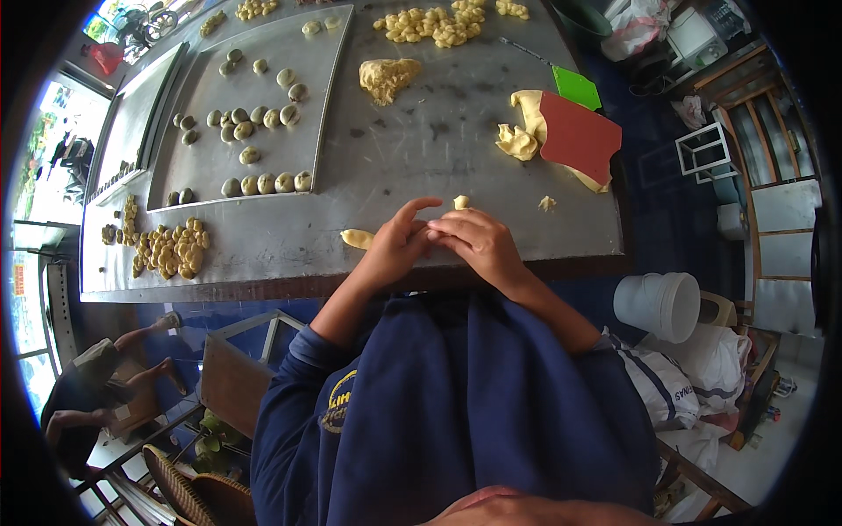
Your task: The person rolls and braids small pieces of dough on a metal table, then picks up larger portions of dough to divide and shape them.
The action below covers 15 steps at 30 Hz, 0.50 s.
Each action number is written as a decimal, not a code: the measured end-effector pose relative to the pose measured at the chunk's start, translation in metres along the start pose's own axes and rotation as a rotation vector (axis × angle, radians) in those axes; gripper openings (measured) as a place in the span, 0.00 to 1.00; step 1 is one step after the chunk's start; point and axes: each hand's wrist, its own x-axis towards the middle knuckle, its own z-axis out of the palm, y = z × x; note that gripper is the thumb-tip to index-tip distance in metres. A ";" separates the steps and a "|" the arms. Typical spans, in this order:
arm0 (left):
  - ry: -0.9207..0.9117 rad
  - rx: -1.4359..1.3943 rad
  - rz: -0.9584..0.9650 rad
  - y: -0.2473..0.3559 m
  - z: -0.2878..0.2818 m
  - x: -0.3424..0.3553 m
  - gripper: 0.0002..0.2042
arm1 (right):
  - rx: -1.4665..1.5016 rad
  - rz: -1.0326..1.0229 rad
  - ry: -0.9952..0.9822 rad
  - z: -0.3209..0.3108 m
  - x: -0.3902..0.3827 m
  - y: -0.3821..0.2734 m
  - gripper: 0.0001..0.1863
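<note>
My left hand (pixel 395 245) and my right hand (pixel 481 244) meet over the near edge of a metal table, fingertips together. Their fingers are bent inward and closed. Whatever lies between them is hidden. A smooth, oblong piece of yellow dough (pixel 356 238) rests on the metal beside my left hand. Just beyond my right fingers sits a small dough piece (pixel 460 202). Farther right, a dough crumb (pixel 547 203) lies alone. A red flat sheet (pixel 579 136) covers part of a larger dough slab (pixel 530 110), with a torn dough lump (pixel 516 142) next to it.
A tray (pixel 329 114) at the left holds round greenish balls. Small dough pieces (pixel 171 248) cluster at the near left; a rough dough mass (pixel 386 79) and more pieces (pixel 430 26) lie farther back. A green blade (pixel 576 88) lies right. A white bucket (pixel 658 307) stands beyond the edge.
</note>
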 end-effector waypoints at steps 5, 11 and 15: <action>0.123 0.071 0.122 -0.010 0.003 0.003 0.11 | 0.330 0.454 -0.065 -0.004 -0.002 -0.004 0.06; 0.435 0.389 0.125 -0.011 -0.007 0.008 0.07 | 1.128 0.683 -0.014 -0.025 -0.007 0.001 0.07; 0.503 0.408 0.277 -0.010 -0.004 0.004 0.08 | 0.135 0.179 0.078 -0.028 -0.008 0.021 0.07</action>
